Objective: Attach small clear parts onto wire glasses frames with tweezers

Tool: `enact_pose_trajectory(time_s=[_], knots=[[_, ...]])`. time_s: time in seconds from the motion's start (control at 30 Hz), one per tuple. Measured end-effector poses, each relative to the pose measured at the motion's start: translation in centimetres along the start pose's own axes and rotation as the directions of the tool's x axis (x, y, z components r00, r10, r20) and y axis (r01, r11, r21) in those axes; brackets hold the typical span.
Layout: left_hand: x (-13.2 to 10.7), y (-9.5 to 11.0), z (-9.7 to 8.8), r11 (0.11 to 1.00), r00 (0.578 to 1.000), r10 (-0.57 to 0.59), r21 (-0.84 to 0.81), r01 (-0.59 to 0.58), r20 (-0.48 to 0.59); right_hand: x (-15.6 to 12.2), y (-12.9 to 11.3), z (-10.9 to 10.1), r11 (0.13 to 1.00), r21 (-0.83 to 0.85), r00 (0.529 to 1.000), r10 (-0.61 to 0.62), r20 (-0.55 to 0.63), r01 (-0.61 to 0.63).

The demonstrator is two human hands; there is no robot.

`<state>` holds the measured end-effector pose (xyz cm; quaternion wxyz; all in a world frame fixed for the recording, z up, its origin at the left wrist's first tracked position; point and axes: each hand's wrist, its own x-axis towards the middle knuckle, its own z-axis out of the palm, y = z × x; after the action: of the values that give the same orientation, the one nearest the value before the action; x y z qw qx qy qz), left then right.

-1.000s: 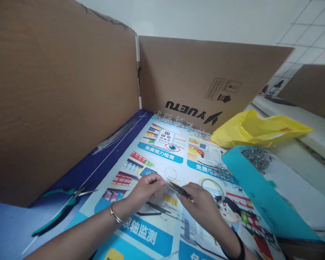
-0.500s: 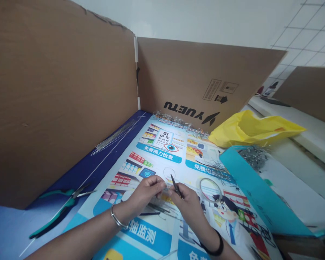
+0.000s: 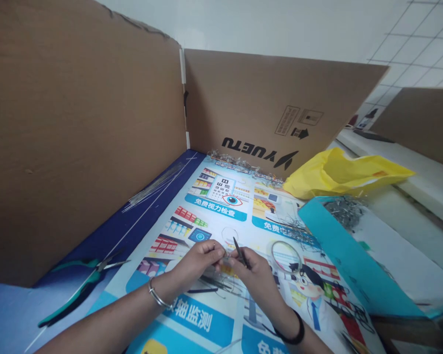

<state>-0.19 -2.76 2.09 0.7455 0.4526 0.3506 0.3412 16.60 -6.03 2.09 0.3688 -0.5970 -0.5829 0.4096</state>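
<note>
Walled on the left and far sides by cardboard. Spread over the tabletop, a printed poster. Far right, a yellow bag; nearer, a teal sheet carrying a heap of metal bits. Near left, teal pliers lying on the blue; farther along that side, a bundle of straight wires. Just right of the hands, a round rim flat on the poster.

In the near middle, left hand and right hand brought together just above the poster, fingertips almost touching. Left fingers pinched on a small pale piece, too thin to make out exactly; looks like fine wire or a clear part. Right fingers clenched round a thin dark tool, tip pointing far and up, just beside the piece. Below the hands, dark thin rods on the poster.

Judged very light, springy, easy to bend or drop; probably slippery if clear plastic or glass. Best pinched at the edge between thumb and forefinger tips, lightly, close to where the tool works, never squeezed across the middle.
</note>
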Motion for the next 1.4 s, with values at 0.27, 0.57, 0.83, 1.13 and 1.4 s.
enact_pose_trajectory(time_s=[0.27,0.57,0.83,1.13,1.4], knots=[[0.0,0.2,-0.3,0.983,0.994,-0.035,-0.174,0.053,0.105,-0.1,0.2,-0.3,0.997,-0.005,0.997,-0.071,-0.026,0.071],[0.3,-0.8,-1.2,0.939,0.961,-0.119,-0.287,0.191,0.251,0.0,0.8,-0.4,0.995,0.038,0.995,-0.096,-0.010,0.097],[0.3,-0.5,-1.5,0.935,0.940,-0.215,-0.223,0.276,0.264,-0.2,0.4,-0.5,0.995,0.015,0.995,-0.101,0.019,0.101],[0.2,0.1,-1.1,0.948,0.944,-0.233,-0.161,0.274,0.236,-0.2,0.4,-0.4,0.994,0.008,0.993,-0.109,0.042,0.108],[0.1,0.3,-0.8,0.962,0.960,-0.211,-0.134,0.237,0.181,0.1,0.4,-0.7,0.994,-0.038,0.990,-0.102,0.099,0.106]])
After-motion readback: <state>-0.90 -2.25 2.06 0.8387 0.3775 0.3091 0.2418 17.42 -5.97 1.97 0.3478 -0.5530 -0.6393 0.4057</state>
